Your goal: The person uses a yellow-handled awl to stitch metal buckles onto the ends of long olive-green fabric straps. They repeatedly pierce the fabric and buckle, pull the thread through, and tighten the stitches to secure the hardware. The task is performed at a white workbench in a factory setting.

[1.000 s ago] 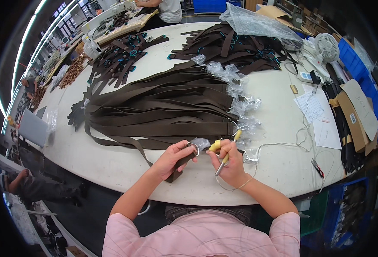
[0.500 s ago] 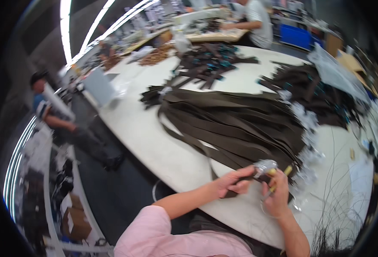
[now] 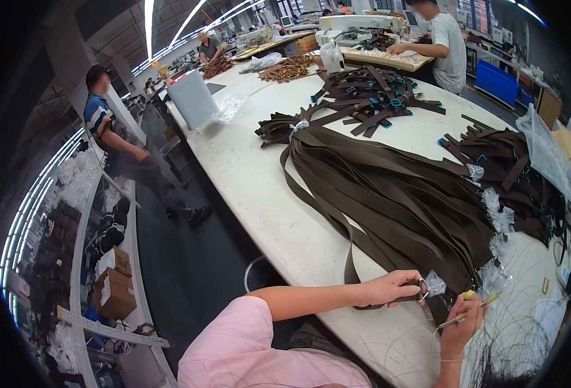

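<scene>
Boxes: I see brown cardboard cartons (image 3: 113, 294) stacked on the shelf at left.
Bags: clear plastic wrappers (image 3: 500, 220) along the desk's (image 3: 259, 194) right side.

A long white oval desk (image 3: 259, 194) runs from the near right corner away to the far middle. On it, a large fanned bundle of dark brown leather straps (image 3: 395, 194) lies along the centre, its tied end at the far left and its loose ends at the near right edge. Behind it lies a heap of short dark straps with teal clips (image 3: 376, 97); to its right, a second dark strap pile (image 3: 511, 168). Crumpled clear plastic wrappers (image 3: 498, 220) lie in a line between the bundle's ends and that pile. At the near edge, the left hand (image 3: 395, 288) rests on a strap end; the right hand (image 3: 463, 320), just right of it, holds a thin yellow-handled tool (image 3: 469, 310). Left of the desk lies the floor aisle, then shelving with brown cardboard boxes (image 3: 114, 291).
</scene>
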Action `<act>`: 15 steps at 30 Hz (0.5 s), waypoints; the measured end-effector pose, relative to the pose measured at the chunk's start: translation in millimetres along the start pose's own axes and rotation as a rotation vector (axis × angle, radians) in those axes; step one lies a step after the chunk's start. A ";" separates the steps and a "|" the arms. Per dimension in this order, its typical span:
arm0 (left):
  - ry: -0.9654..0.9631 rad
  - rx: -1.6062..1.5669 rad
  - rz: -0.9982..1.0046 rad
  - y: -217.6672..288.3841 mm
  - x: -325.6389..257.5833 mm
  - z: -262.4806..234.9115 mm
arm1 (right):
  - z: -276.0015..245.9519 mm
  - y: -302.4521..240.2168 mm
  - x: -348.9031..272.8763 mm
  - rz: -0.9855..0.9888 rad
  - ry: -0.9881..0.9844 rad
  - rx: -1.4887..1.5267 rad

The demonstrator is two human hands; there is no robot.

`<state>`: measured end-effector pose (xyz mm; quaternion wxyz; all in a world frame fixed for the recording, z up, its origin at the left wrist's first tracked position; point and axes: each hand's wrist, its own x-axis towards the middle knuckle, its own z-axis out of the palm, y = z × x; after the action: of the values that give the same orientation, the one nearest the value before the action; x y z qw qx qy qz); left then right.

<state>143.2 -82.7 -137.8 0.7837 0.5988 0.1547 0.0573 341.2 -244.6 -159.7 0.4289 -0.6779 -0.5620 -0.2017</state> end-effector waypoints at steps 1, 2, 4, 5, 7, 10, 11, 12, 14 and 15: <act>-0.060 0.062 -0.026 0.1 -2.4 -0.2 | -3.4 5.8 -2.5 0.031 -0.017 -0.014; -0.122 0.124 -0.053 1.3 -7.0 -1.2 | -7.5 9.6 -6.0 0.064 -0.034 -0.028; -0.297 0.259 -0.137 2.9 -5.8 -0.5 | -18.7 10.6 -8.5 0.057 -0.051 -0.058; -0.271 0.387 -0.074 3.6 -6.2 -6.5 | -15.4 8.4 -8.8 0.016 -0.053 -0.067; -0.297 0.559 0.063 -16.9 -3.2 -4.5 | -25.8 -2.8 -16.3 0.063 -0.177 -0.086; -0.021 0.965 0.300 -32.6 -17.6 2.7 | -28.1 -5.4 -22.1 0.032 -0.228 -0.108; -0.014 1.053 0.201 -17.6 -25.9 10.3 | -35.9 -6.9 -22.0 -0.001 -0.217 -0.124; 0.002 1.117 0.287 -22.4 -32.6 10.4 | -41.7 -10.9 -18.8 -0.009 -0.211 -0.106; 0.067 1.225 0.444 -19.8 -35.9 8.1 | -50.4 -17.2 -18.0 -0.063 -0.182 -0.076; 0.098 1.236 0.502 -18.1 -42.6 12.5 | -55.7 -20.2 -20.7 -0.089 -0.174 -0.059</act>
<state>105.1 -111.0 -144.8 0.2513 0.9523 0.0503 0.1657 328.0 -301.8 -137.4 0.3489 -0.6797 -0.6204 -0.1772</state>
